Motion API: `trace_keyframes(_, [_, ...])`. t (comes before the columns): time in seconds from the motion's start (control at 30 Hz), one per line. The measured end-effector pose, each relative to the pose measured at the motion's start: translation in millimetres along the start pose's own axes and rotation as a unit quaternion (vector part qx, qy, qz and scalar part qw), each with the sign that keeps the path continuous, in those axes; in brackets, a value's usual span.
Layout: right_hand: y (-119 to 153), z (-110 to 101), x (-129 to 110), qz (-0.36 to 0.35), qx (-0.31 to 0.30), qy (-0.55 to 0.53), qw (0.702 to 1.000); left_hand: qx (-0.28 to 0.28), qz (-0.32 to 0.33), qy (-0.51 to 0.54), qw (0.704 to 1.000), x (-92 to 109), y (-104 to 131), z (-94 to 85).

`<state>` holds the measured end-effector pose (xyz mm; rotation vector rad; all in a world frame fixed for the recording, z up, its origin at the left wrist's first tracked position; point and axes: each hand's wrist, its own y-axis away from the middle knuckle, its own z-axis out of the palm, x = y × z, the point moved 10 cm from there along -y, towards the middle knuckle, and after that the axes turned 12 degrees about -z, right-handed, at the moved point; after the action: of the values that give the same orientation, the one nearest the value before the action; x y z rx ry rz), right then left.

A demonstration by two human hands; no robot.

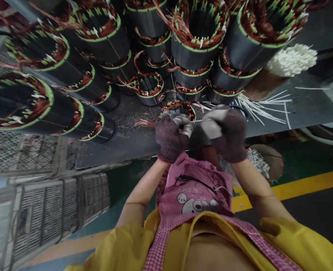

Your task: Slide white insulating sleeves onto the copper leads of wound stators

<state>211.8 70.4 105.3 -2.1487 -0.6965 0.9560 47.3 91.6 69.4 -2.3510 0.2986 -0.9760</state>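
A small motor stator point(187, 107) with copper windings stands at the table's front edge, its near side hidden by my hands. My left hand point(172, 133), in a dark glove with pale fingertips, is curled closed against this near side. Between my two hands runs a short length of thin white cable tie point(197, 121). My right hand point(225, 130), gloved the same way and smeared by motion, is closed at the tie's right end. Loose copper wire ends point(145, 123) stick out left of my left hand.
Stacks of larger stators point(201, 56) crowd the table behind, with more leaning stacks point(16, 101) at left. Loose white cable ties point(260, 107) lie right of my hands, below a thick white bundle point(293, 60). A container of white pieces point(258, 162) stands below the table edge.
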Motion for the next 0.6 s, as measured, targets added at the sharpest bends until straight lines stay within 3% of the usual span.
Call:
trace_keyframes(0.07, [6, -19, 6, 0.044, 0.060, -0.027, 0.997, -0.008, 0.009, -0.010, 1.000, 3, 1, -0.2])
trace_keyframes(0.1, [11, -20, 11, 0.071, 0.061, -0.046, 0.995, -0.013, 0.017, -0.018, 1.000, 3, 3, -0.2])
trace_keyframes(0.23, [21, 19, 18, 0.096, -0.058, -0.191, 0.975, -0.058, 0.022, -0.044, 0.997, -6, 10, 6.4])
trace_keyframes(0.3, [23, 36, 20, 0.098, -0.083, -0.256, 0.958, -0.063, 0.021, -0.042, 0.997, -10, 11, 6.2])
trace_keyframes(0.4, [32, 48, 38, 0.179, -0.049, -0.294, 0.938, -0.043, 0.021, -0.016, 0.999, -10, 9, -0.7])
trace_keyframes(0.5, [44, 58, 53, 0.288, 0.004, -0.337, 0.896, -0.018, 0.006, -0.002, 1.000, -12, 7, -4.0])
trace_keyframes(0.6, [39, 57, 51, 0.321, 0.081, -0.382, 0.863, 0.014, 0.004, -0.016, 1.000, -10, 12, 2.2])
